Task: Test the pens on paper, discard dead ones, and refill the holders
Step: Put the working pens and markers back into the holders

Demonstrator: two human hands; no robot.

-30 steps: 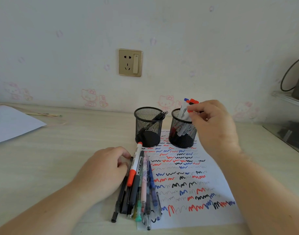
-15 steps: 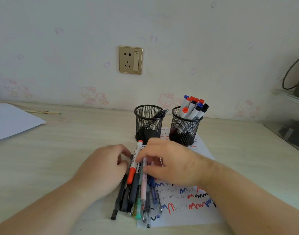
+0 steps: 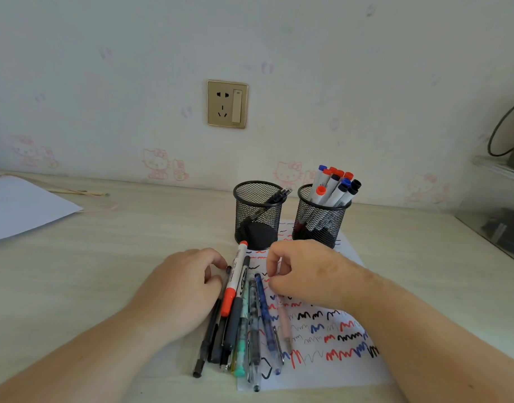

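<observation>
Right hand (image 3: 305, 274) pinching a pale pink pen (image 3: 285, 324) over the scribbled white paper (image 3: 337, 365); left hand (image 3: 185, 289) curled loosely, resting against the loose pens (image 3: 241, 315) near the worktop's front edge; both black mesh holders (image 3: 258, 216) further back.

Two bare forearms come into view from the bottom corners, and there's no sleeve on either one, no cuff anywhere up to the frame edge. The left hand (image 3: 182, 289) is bare as well, no glove, no ring or band that can be made out on the fingers or wrist. Same story on the right hand (image 3: 305, 271): uncovered, with faint creases across the back of the wrist and nothing worn on it, though the fingertips are a little blurred.
</observation>
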